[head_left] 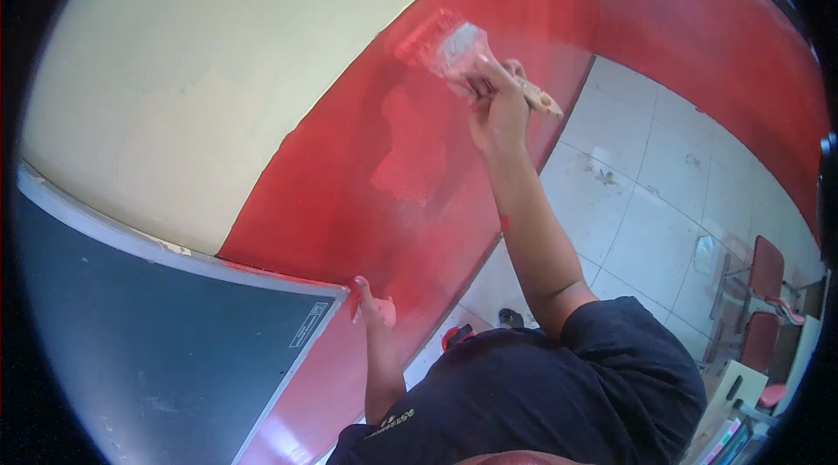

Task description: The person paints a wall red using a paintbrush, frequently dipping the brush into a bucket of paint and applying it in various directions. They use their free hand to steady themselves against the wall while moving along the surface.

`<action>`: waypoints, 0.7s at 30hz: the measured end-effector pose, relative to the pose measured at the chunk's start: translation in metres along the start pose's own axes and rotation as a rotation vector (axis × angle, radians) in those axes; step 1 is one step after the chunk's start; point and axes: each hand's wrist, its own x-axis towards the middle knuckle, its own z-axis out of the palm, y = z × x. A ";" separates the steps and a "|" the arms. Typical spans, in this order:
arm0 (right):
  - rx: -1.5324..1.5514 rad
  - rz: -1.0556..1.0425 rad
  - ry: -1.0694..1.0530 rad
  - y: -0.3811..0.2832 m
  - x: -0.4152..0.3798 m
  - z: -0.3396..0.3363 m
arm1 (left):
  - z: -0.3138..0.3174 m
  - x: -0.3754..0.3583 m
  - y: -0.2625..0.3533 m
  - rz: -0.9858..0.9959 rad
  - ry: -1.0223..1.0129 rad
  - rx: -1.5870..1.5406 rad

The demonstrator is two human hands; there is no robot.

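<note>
My right hand (499,94) is closed around a wide paintbrush (460,44), its pale wooden handle sticking out behind my fingers. Red paint covers the bristles, which meet the red part of the wall (327,172) near its border with the cream part (205,55). A lighter, wet-looking red patch (410,146) shows lower on that wall. Beside the upper corner of a dark green board (166,325), my left hand (375,306) rests against the red wall, fingers apart, holding nothing that I can see.
The board's pale frame (253,277) borders the red paint. White floor tiles (650,203) with a few spots lie to the right. Red-seated chairs (766,268) stand at the far right. Near my feet is a red round object (454,337), partly hidden by my shirt.
</note>
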 end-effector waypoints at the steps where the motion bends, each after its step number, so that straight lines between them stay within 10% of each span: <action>1: 0.069 -0.025 -0.017 0.003 0.001 0.012 | -0.001 0.001 0.000 -0.006 -0.007 -0.011; 21: 0.064 -0.019 0.042 0.042 -0.002 -0.008 | 0.009 -0.006 -0.001 0.019 0.092 -0.037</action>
